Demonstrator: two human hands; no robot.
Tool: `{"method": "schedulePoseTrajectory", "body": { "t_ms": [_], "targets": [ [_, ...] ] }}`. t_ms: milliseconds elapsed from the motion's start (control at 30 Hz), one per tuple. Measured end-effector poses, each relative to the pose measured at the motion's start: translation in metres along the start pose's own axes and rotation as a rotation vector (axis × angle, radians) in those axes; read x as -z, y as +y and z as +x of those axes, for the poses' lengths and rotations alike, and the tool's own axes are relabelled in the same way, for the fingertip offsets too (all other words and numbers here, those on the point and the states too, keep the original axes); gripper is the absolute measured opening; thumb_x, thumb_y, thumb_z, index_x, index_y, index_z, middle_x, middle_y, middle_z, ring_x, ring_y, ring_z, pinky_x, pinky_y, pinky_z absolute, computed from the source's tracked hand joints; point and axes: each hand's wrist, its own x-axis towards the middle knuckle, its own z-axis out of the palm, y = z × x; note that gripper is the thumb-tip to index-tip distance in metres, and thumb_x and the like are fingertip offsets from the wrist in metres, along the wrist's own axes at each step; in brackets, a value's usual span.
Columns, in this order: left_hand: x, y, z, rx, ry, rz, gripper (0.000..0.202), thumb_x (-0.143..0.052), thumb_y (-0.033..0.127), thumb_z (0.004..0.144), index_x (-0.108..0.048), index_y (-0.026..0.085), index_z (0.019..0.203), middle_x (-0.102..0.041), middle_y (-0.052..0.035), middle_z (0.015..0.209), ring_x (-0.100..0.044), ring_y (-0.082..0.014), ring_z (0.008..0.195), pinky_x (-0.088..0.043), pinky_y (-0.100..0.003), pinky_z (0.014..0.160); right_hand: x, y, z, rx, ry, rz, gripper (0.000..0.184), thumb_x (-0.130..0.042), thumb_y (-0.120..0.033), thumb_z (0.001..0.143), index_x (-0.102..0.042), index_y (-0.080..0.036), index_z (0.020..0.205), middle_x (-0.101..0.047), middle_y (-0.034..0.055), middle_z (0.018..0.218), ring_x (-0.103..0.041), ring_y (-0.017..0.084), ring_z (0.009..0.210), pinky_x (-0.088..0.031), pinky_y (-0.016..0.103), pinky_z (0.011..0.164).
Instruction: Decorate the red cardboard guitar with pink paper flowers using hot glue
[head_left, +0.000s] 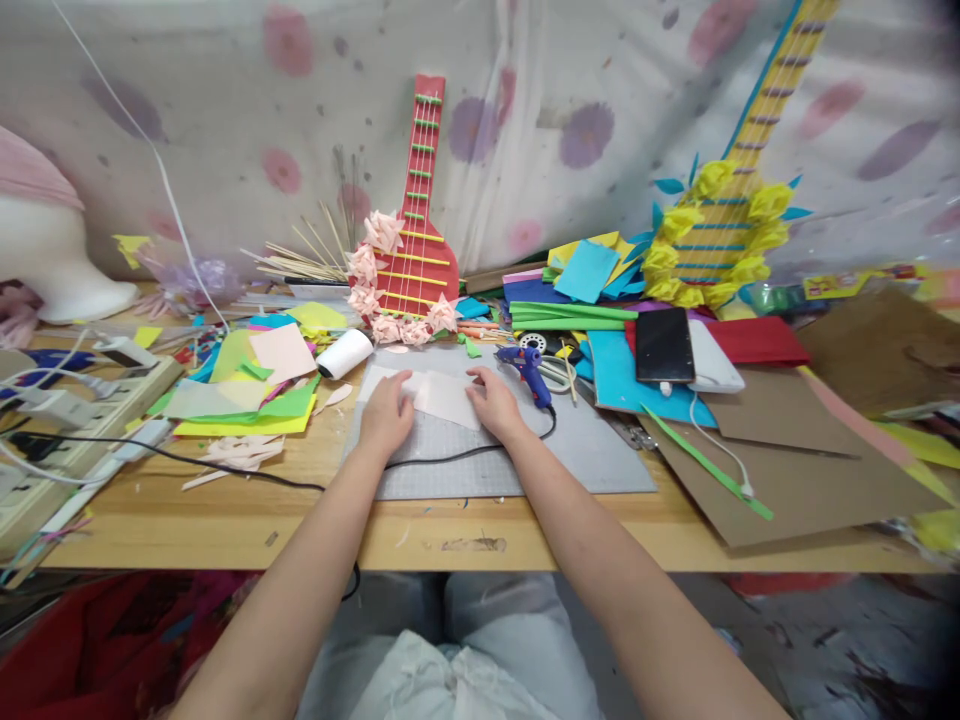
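Head view, two hands (386, 410) (491, 400) open, flat on pale paper (448, 398), one blue glue gun (529, 371), two paper guitars (417, 255) (739, 215)

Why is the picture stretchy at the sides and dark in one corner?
Head view: the wide lens stretches things near the edges; the top right corner goes dark past the yellow guitar; the middle, around the left hand and right hand, is sharp.

The left hand (386, 412) covers part of the pale paper (448, 398).
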Motion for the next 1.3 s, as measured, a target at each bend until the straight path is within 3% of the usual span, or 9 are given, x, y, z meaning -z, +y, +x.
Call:
{"method": "schedulePoseTrajectory", "body": {
  "t_ms": [100, 400, 567, 700, 800, 900, 1000, 1100, 1300],
  "targets": [
    [-0.006, -0.001, 0.001, -0.013, -0.161, 0.189, 0.041, -0.04, 0.023, 0.083, -0.05, 0.012, 0.121, -0.056, -0.0152, 0.124, -0.047, -0.0279, 0.12, -0.026, -0.048, 0.106, 0.0, -0.002, -0.003, 0.014, 0.016, -0.013, 0.033, -0.047, -0.017, 0.08, -0.055, -0.019, 0.112, -0.062, 0.0083, 0.104, -0.057, 0.02, 0.097, -0.043, 0.036, 0.086],
    [0.007, -0.002, 0.018, 0.104, -0.093, 0.545, 0.041, -0.042, 0.024, 0.081, -0.051, 0.007, 0.118, -0.057, -0.0214, 0.118, -0.05, -0.0325, 0.114, -0.032, -0.052, 0.099, -0.006, -0.01, 0.01, 0.108, -0.035, -0.133, 0.033, -0.041, -0.014, 0.083, -0.054, -0.019, 0.113, -0.06, 0.0084, 0.113, -0.056, 0.019, 0.103, -0.042, 0.035, 0.09],
    [0.007, -0.007, 0.039, 0.05, -0.108, 0.439, 0.042, -0.04, 0.016, 0.079, -0.051, 0.007, 0.118, -0.055, -0.0201, 0.12, -0.051, -0.0286, 0.114, -0.039, -0.043, 0.097, -0.004, -0.015, 0.021, 0.168, -0.085, -0.239, 0.042, -0.046, -0.015, 0.081, -0.048, -0.018, 0.123, -0.055, 0.011, 0.117, -0.051, 0.022, 0.108, -0.041, 0.035, 0.091],
    [0.006, -0.021, 0.055, 0.132, -0.098, 0.366, 0.044, -0.039, 0.014, 0.078, -0.047, 0.006, 0.121, -0.052, -0.0223, 0.124, -0.048, -0.0297, 0.118, -0.038, -0.044, 0.099, 0.0, -0.017, 0.022, 0.323, -0.075, -0.282, 0.048, -0.057, -0.024, 0.077, -0.048, -0.016, 0.123, -0.052, 0.0118, 0.121, -0.042, 0.024, 0.116, -0.033, 0.038, 0.1],
    [0.006, -0.033, 0.064, 0.16, -0.013, 0.292, 0.055, -0.043, 0.012, 0.075, -0.037, 0.007, 0.13, -0.046, -0.0226, 0.131, -0.042, -0.0307, 0.125, -0.035, -0.046, 0.102, 0.004, -0.016, 0.014, 0.431, -0.151, -0.239, 0.047, -0.059, -0.032, 0.078, -0.05, -0.016, 0.121, -0.055, 0.0105, 0.116, -0.046, 0.023, 0.11, -0.034, 0.038, 0.099],
    [0.005, -0.037, 0.068, 0.164, 0.044, 0.237, 0.063, -0.046, 0.012, 0.073, -0.029, 0.005, 0.133, -0.037, -0.024, 0.138, -0.03, -0.0326, 0.132, -0.03, -0.049, 0.106, 0.008, -0.012, 0.0, 0.433, -0.167, -0.189, 0.053, -0.061, -0.043, 0.076, -0.049, -0.016, 0.12, -0.058, 0.0109, 0.111, -0.05, 0.024, 0.104, -0.037, 0.039, 0.094],
    [0.002, -0.029, 0.065, 0.131, 0.067, 0.185, 0.062, -0.046, 0.013, 0.074, -0.03, 0.005, 0.133, -0.036, -0.0239, 0.138, -0.029, -0.0318, 0.133, -0.029, -0.048, 0.107, 0.01, -0.006, -0.012, 0.383, -0.133, -0.163, 0.062, -0.065, -0.05, 0.071, -0.048, -0.016, 0.121, -0.058, 0.0118, 0.108, -0.051, 0.024, 0.102, -0.039, 0.04, 0.092],
    [-0.001, -0.013, 0.053, 0.009, 0.054, 0.112, 0.059, -0.045, 0.012, 0.072, -0.034, 0.012, 0.13, -0.042, -0.0181, 0.134, -0.037, -0.0277, 0.129, -0.031, -0.047, 0.107, 0.012, -0.003, -0.018, 0.403, -0.134, -0.191, 0.06, -0.066, -0.04, 0.07, -0.048, -0.015, 0.121, -0.058, 0.0118, 0.109, -0.05, 0.024, 0.105, -0.037, 0.039, 0.094],
    [-0.006, 0.005, 0.011, -0.239, -0.182, 0.049, 0.064, -0.043, 0.006, 0.062, -0.041, 0.015, 0.125, -0.051, -0.0117, 0.128, -0.045, -0.0221, 0.121, -0.029, -0.044, 0.108, 0.006, 0.002, -0.013, 0.385, -0.128, -0.279, 0.044, -0.052, -0.014, 0.074, -0.051, -0.013, 0.118, -0.063, 0.01, 0.103, -0.054, 0.021, 0.097, -0.038, 0.036, 0.092]
  ]
}}
